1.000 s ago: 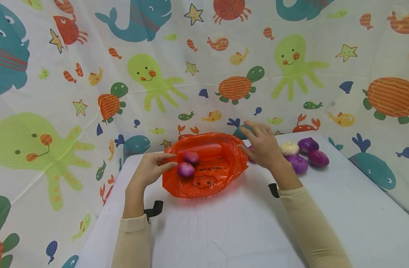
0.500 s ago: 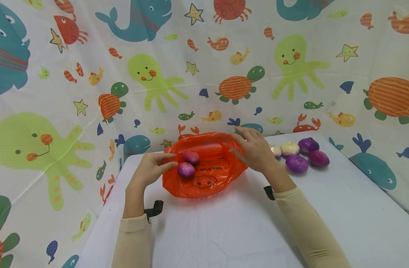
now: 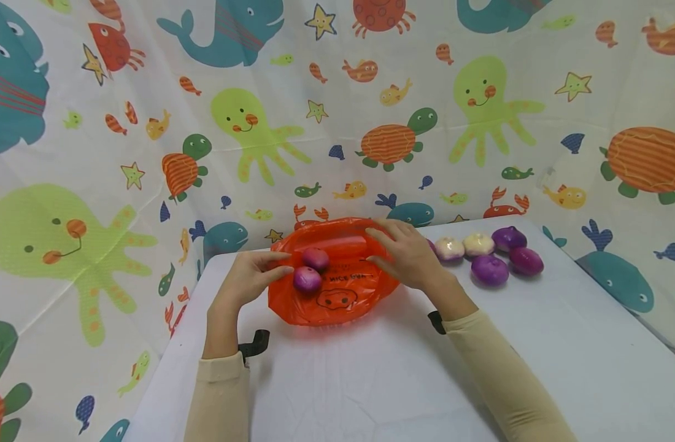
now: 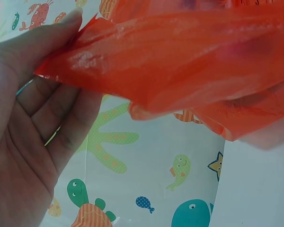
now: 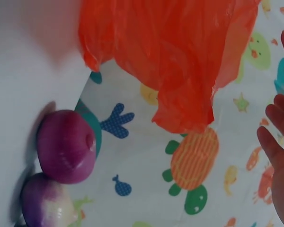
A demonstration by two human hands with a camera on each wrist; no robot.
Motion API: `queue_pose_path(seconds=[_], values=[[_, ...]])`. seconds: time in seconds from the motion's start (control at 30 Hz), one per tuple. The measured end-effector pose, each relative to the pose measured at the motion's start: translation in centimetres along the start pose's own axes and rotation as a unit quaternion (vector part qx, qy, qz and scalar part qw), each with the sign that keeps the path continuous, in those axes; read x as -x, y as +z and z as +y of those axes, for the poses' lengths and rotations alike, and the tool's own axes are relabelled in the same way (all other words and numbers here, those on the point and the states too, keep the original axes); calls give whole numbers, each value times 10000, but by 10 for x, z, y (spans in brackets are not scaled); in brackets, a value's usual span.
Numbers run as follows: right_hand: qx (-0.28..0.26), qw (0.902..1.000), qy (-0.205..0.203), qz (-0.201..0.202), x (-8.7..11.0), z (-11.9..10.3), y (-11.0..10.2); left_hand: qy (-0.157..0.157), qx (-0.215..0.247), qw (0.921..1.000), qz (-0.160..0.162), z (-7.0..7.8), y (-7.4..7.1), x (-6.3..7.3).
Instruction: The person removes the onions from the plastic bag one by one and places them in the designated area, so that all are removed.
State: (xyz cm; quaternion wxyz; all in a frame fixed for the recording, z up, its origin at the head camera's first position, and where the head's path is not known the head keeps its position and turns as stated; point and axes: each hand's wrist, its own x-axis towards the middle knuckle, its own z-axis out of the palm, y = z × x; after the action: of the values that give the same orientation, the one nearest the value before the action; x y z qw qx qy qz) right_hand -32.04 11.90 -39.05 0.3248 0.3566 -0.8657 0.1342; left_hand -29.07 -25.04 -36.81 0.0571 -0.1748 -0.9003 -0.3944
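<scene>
The left hand (image 3: 249,276) is pinching the left rim of the red bag (image 3: 315,312), its thumb lying over the plastic and its fingers lying beneath, as the left wrist view is showing. The right hand (image 3: 408,250) is hanging over the bag's right side, its fingers standing wide of the thumb and holding nothing. The bag is sitting on the table (image 3: 348,387) between the 2 hands, its mouth opening toward the head camera, its longer axis running left to right. Inside, 2 purple onions (image 3: 307,280) are resting just beside the left fingers and well apart from the right ones. To the right, 6 loose onions (image 3: 489,271) are showing, 1 of them mostly hiding behind the right hand, which is lying nearer to them.
</scene>
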Motion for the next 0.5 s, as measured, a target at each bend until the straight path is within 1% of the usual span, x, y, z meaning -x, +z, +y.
queue_pose_path(seconds=[0.2,0.33,0.5], values=[[-550,9983,131,-123,-3,-7,9,-13,-4,10000,-8,1,-1,0],[-735,9967,277,-223,-4,-10,15,-7,-2,10000,-5,1,-1,0],[-976,9941,350,-321,-6,-15,21,-64,25,10000,-43,1,1,0]])
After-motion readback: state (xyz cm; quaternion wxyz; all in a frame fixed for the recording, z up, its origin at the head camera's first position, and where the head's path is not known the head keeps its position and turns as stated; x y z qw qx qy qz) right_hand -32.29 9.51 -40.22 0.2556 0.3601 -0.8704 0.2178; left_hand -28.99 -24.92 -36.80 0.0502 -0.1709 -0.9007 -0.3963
